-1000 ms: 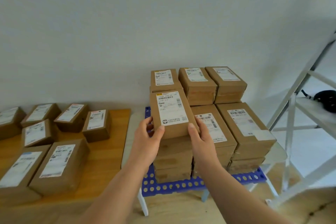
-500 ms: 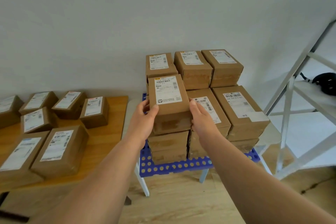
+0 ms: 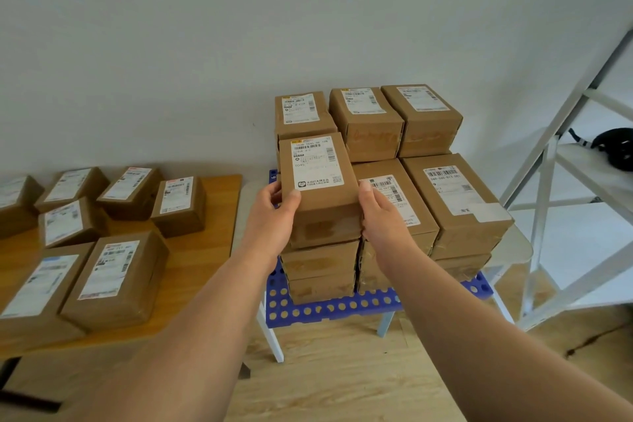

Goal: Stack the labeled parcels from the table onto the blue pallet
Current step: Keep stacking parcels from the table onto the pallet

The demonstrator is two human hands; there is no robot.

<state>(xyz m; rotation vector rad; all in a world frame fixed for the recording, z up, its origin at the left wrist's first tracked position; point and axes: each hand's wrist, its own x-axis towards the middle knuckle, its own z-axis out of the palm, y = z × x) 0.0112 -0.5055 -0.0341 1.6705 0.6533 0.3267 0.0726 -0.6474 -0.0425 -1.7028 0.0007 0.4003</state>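
From the head camera, a person holds a brown labeled parcel (image 3: 318, 188) between both hands at the front left corner of the stack on the blue pallet (image 3: 329, 307). The left hand (image 3: 274, 216) grips the parcel's left side, thumb curled over the top edge near the label's lower corner and fingers wrapped behind the side. The right hand (image 3: 380, 212) presses against the parcel's right side, thumb on the top edge, fingers tucked down between this parcel and the neighbouring one (image 3: 394, 202). The held parcel sits on top of two other boxes in its column, its underside touching or very nearly touching the box below; which cannot be told. Behind it stands a taller back row of three parcels (image 3: 366, 120), and to the right a larger parcel (image 3: 455, 199) with a white label. On the left, the wooden table (image 3: 205, 250) carries more labeled parcels (image 3: 120, 277). A white metal rack (image 3: 561, 181) stands at the right, with a dark object (image 3: 613, 147) on its shelf.
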